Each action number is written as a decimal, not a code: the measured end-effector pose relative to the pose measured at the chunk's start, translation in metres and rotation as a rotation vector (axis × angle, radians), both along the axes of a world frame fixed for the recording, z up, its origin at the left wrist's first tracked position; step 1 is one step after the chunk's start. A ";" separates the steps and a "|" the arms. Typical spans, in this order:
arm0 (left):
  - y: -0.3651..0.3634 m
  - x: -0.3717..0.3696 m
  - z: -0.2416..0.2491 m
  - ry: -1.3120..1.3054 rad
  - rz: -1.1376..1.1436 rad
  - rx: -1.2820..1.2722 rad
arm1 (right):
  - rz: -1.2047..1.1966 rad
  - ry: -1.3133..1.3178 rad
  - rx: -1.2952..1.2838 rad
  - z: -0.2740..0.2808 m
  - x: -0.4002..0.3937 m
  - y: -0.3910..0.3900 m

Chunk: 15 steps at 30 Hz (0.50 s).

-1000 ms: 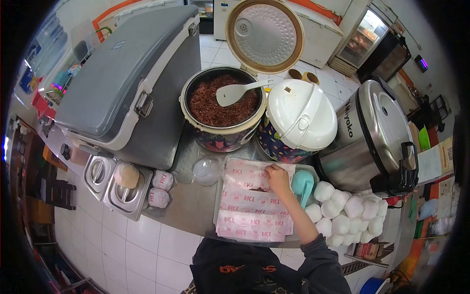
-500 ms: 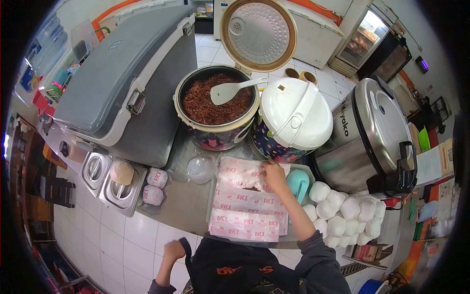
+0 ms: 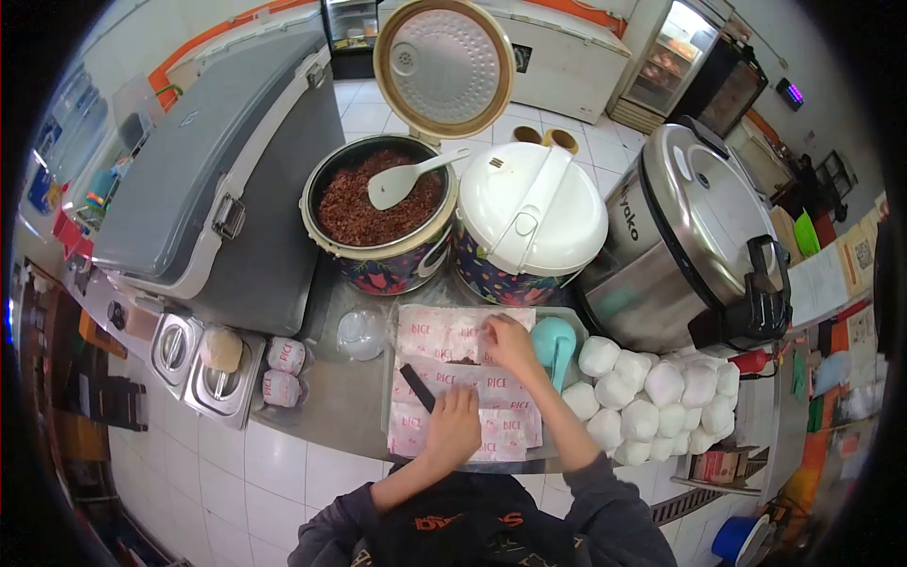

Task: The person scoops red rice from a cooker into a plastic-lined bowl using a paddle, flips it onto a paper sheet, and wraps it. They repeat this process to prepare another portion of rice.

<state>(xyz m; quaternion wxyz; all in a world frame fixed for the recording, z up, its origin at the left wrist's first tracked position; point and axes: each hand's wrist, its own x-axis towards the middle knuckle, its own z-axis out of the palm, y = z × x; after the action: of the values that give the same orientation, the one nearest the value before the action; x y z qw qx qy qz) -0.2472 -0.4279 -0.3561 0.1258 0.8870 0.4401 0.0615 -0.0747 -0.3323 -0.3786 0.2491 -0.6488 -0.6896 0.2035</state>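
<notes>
Pink-and-white papers printed RICE [image 3: 510, 425] lie in overlapping rows on a tray. My right hand [image 3: 510, 342] is at the upper row, its fingers pinched at a paper's edge. A little dark rice shows between the rows. Lower down, my left hand [image 3: 453, 427] rests over the papers, fingers curled round the end of a black strip [image 3: 417, 386] that points up and left. Behind the tray, a cooker of dark red rice [image 3: 354, 194] stands open with a white paddle [image 3: 392, 187] on the rice. Right of the papers lies a teal tool [image 3: 554, 346].
White wrapped balls [image 3: 664, 383] are piled at the right, below a steel cooker [image 3: 661, 255]. A white-lidded cooker [image 3: 534, 203] stands behind the tray. To the left are a grey cool box [image 3: 255, 198], a clear bowl [image 3: 361, 335], RICE-wrapped pieces [image 3: 282, 387] and lidded steel containers [image 3: 222, 378].
My left hand has come up and right from beside the apron onto the papers, with the black strip. My right hand stays at the upper row. The view has shifted slightly.
</notes>
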 end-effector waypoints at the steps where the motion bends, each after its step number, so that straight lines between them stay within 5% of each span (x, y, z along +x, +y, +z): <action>1: 0.004 0.001 -0.011 -0.016 -0.016 0.000 | -0.104 0.073 0.059 0.004 0.001 -0.015; 6: 0.019 -0.003 -0.034 0.098 -0.093 -0.052 | -0.547 0.010 -0.164 0.001 0.013 -0.122; 9: 0.021 -0.005 -0.038 0.126 -0.129 0.016 | -0.822 0.636 -0.470 -0.015 -0.002 -0.154; 12: 0.019 -0.005 -0.041 0.059 -0.136 0.004 | -0.864 1.088 -0.266 -0.031 -0.013 -0.156; 15: -0.003 -0.025 -0.034 -0.037 -0.250 0.047 | -0.839 1.076 -0.235 -0.027 -0.014 -0.142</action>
<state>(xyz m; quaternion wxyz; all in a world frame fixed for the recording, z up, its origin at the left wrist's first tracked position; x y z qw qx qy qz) -0.2717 -0.4311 -0.3905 0.1199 0.9363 0.3222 0.0721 -0.0890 -0.4741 -0.4053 0.5423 -0.6922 -0.1341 0.4570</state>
